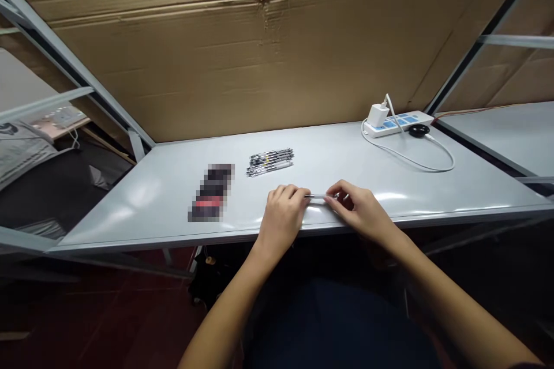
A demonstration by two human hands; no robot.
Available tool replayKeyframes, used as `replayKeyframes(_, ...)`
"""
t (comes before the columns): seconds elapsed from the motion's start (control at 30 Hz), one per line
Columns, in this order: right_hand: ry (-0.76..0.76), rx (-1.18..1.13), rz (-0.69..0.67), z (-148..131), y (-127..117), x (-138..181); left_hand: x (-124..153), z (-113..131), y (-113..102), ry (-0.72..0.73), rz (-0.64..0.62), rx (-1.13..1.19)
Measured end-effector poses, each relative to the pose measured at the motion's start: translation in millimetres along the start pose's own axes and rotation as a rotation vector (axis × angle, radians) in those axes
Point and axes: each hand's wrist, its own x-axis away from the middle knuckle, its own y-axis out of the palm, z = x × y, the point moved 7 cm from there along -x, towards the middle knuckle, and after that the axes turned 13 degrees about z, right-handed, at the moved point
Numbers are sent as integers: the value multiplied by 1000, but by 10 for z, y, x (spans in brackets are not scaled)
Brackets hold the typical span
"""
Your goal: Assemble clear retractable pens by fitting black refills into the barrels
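Observation:
A slim pen (319, 196) with a clear barrel lies crosswise between my two hands, just above the front part of the table (164, 184). My left hand (284, 210) is closed around its left end, fingers bunched together. The right end sits in a pinch between the thumb and fingers of my right hand (357, 206). Beyond my left hand, a bundle of several similar pens (270, 162) rests side by side on the table.
A blurred dark and red flat item (211, 193) lies at the left. At the back right stand a white power strip (400, 123) with a plugged-in charger (378, 115), a round black disc (419, 130) and a looping white cable (415, 162). Cardboard (268, 69) walls the rear.

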Motion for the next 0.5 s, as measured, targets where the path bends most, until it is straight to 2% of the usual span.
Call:
replayKeyframes(0.17,-251,196,-31,-126,133,70,27,20,24,73,2,88)
replayKeyframes(0.27,-286,247,-43,-114,139,122,14,13,11,76,38,139)
replayKeyframes(0.33,-265,180,-49,-99,83,111,-29,53,-88,44,102,143)
replayKeyframes(0.43,-242,125,-9,-82,-21,-109,-90,230,-418,-80,286,217)
replayKeyframes(0.47,-246,157,10,-76,-24,-260,-97,355,-501,-77,293,296)
replayKeyframes(0.5,-247,204,-11,-66,26,-444,-97,514,-505,-36,194,337)
